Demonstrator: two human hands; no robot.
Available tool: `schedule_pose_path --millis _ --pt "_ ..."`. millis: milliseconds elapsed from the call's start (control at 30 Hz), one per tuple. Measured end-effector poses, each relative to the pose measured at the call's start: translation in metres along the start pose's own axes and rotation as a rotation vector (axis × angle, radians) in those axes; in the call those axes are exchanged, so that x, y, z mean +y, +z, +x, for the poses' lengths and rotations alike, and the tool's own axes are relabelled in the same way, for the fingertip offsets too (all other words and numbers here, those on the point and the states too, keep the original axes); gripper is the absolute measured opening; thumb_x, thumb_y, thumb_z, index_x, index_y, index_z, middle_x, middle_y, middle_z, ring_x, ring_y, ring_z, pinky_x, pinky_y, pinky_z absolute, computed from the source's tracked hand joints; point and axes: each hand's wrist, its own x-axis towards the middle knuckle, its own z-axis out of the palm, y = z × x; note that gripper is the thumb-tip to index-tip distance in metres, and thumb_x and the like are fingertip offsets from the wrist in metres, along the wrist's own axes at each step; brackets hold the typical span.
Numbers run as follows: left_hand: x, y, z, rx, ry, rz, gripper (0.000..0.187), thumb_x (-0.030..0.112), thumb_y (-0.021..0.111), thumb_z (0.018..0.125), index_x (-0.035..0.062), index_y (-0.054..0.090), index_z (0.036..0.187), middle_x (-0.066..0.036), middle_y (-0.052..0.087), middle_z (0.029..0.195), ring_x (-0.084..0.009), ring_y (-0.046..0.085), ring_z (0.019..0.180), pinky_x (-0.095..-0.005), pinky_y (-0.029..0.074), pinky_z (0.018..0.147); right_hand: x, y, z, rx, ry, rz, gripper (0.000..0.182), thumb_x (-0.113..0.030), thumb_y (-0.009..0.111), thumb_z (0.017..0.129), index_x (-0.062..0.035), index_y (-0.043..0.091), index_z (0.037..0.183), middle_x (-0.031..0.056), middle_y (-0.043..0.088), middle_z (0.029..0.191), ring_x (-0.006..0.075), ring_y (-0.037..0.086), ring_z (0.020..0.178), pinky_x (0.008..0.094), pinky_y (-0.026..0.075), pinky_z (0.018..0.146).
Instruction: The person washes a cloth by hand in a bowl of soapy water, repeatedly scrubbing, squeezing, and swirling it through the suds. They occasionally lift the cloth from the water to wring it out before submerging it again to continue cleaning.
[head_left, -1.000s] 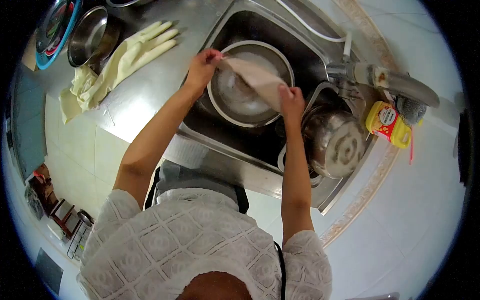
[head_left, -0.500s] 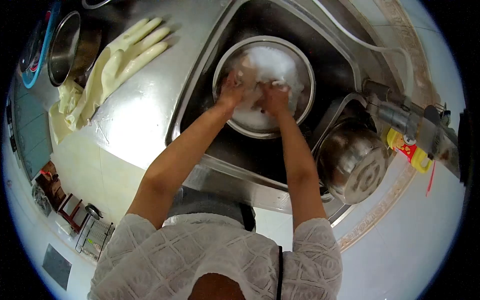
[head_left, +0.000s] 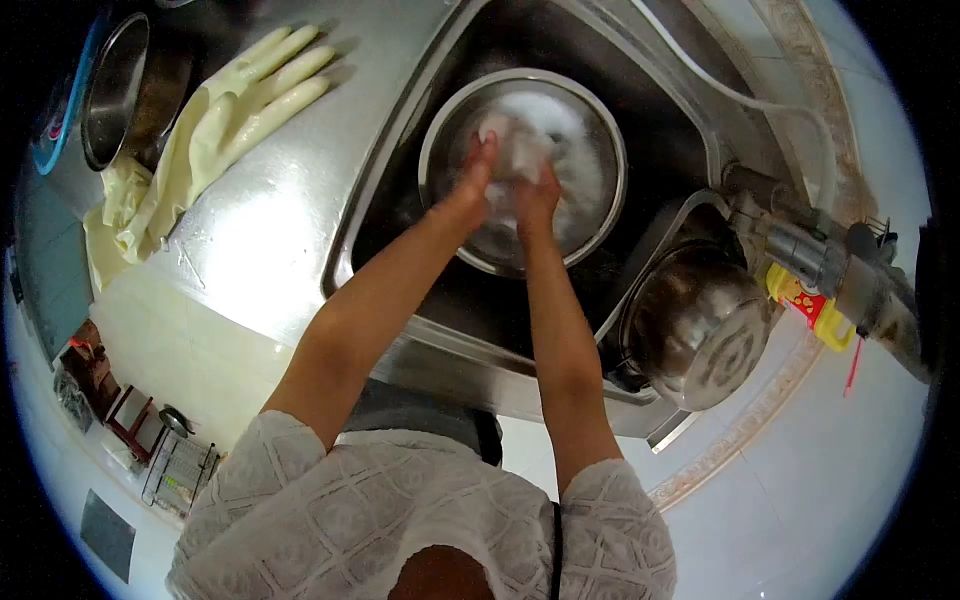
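A round steel basin [head_left: 622,165] with soapy water and white foam sits in the dark sink. Inside it, a pale, wet, cloth-like bundle [head_left: 515,148] lies between my hands, its outline blurred. My left hand [head_left: 474,182] presses against the bundle's left side with the thumb up. Closed on its lower right side is my right hand [head_left: 539,198], some fingers hidden by the bundle. Both hands are bare and wet, over the middle of the basin.
Pale yellow rubber gloves [head_left: 225,130] lie on the steel counter [head_left: 270,190], beside a metal pot [head_left: 115,95]. An upturned steel pot [head_left: 700,325] rests at the sink's [head_left: 660,130] right edge. Near it are a faucet [head_left: 800,250], a white hose [head_left: 700,75] and a yellow-red package [head_left: 800,300].
Both hands have come closer together and lifted the pale bundle somewhat out of the foam. My right hand moved left. The whole view has shifted slightly.
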Motion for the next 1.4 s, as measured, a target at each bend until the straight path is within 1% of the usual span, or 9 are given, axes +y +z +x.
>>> schedule_pose_path --millis 200,733,867,967,1067,1167,1300,1333,1400 --pt "0.025 -0.001 -0.015 -0.253 -0.114 -0.456 0.056 0.048 0.04 0.079 0.0093 0.036 0.12 -0.012 0.043 0.112 -0.0277 0.04 0.104 -0.0417 0.031 0.089 -0.086 -0.047 -0.07 -0.347 -0.832 -0.278 0.033 -0.004 0.05 0.049 -0.0099 0.059 0.081 0.0119 0.049 0.083 0.0327 0.043 0.084 0.0403 0.039 0.071" --pt "0.021 0.031 -0.048 -0.145 0.199 0.02 0.041 0.031 0.05 0.08 0.0016 0.041 0.107 -0.01 0.047 0.1 -0.0185 0.047 0.09 -0.0327 0.041 0.074 -0.05 -0.038 0.017 -0.122 -0.137 -0.602 0.025 -0.023 0.051 0.076 -0.0079 0.057 0.094 0.0114 0.056 0.094 0.0318 0.051 0.088 0.0365 0.041 0.075" --pt "0.036 0.014 -0.036 0.026 0.282 0.366 0.06 0.033 0.054 0.077 0.0093 0.026 0.124 -0.014 0.038 0.118 -0.0243 0.038 0.107 -0.0372 0.031 0.087 0.004 -0.038 0.015 -0.009 -0.221 -0.567 0.032 -0.03 0.045 0.079 -0.012 0.052 0.105 0.0116 0.049 0.108 0.0309 0.043 0.103 0.0429 0.033 0.085" --pt "0.039 0.012 -0.031 0.112 0.276 0.451 0.068 0.027 0.052 0.078 0.0147 0.011 0.131 -0.015 0.025 0.13 -0.0233 0.028 0.118 -0.0317 0.025 0.094 0.018 -0.023 -0.005 -0.032 -0.406 -1.262 0.043 -0.031 0.047 0.078 -0.0144 0.041 0.118 0.0127 0.038 0.121 0.0289 0.035 0.11 0.0499 0.027 0.087" --pt "0.033 0.0 -0.025 0.02 0.309 0.312 0.066 0.022 0.051 0.078 0.0128 0.012 0.131 -0.012 0.021 0.132 -0.0234 0.025 0.119 -0.0331 0.023 0.095 0.022 -0.023 0.001 -0.498 -0.769 -1.195 0.053 -0.034 0.046 0.078 -0.015 0.029 0.125 0.0123 0.029 0.127 0.0309 0.028 0.115 0.0554 0.021 0.088" --pt "0.033 0.008 -0.038 0.254 0.215 0.362 0.064 0.023 0.051 0.078 0.0121 0.015 0.13 -0.011 0.024 0.13 -0.0238 0.027 0.118 -0.035 0.024 0.094 0.027 -0.007 0.027 -0.43 0.213 -1.145 0.053 -0.04 0.048 0.075 -0.0153 0.037 0.121 0.0129 0.031 0.126 0.0298 0.024 0.118 0.0556 0.017 0.091" --pt "0.027 0.007 -0.042 0.288 0.078 0.258 0.063 0.022 0.05 0.077 0.0122 0.017 0.129 -0.011 0.021 0.132 -0.0243 0.026 0.118 -0.0357 0.024 0.094 0.025 -0.018 0.031 -0.977 -0.043 -1.024 0.03 -0.017 0.054 0.072 -0.0026 0.054 0.098 0.0172 0.048 0.108 0.0307 0.043 0.102 0.0497 0.032 0.081" --pt "0.025 0.003 -0.038 0.274 0.055 0.253 0.064 0.023 0.05 0.077 0.0128 0.015 0.13 -0.011 0.019 0.132 -0.0249 0.025 0.118 -0.0383 0.024 0.094 -0.004 -0.019 0.003 -0.412 0.154 -0.574 0.039 -0.017 0.051 0.074 -0.0042 0.046 0.11 0.0182 0.049 0.105 0.0324 0.047 0.096 0.0532 0.032 0.077" --pt "0.02 -0.001 -0.035 0.264 0.03 0.242 0.065 0.024 0.05 0.078 0.0134 0.013 0.13 -0.011 0.017 0.133 -0.0255 0.025 0.118 -0.0409 0.023 0.094 0.025 -0.015 0.03 -0.472 0.255 -0.747 0.045 -0.018 0.052 0.073 -0.0053 0.04 0.115 0.0185 0.049 0.105 0.0326 0.047 0.096 0.0514 0.033 0.078"
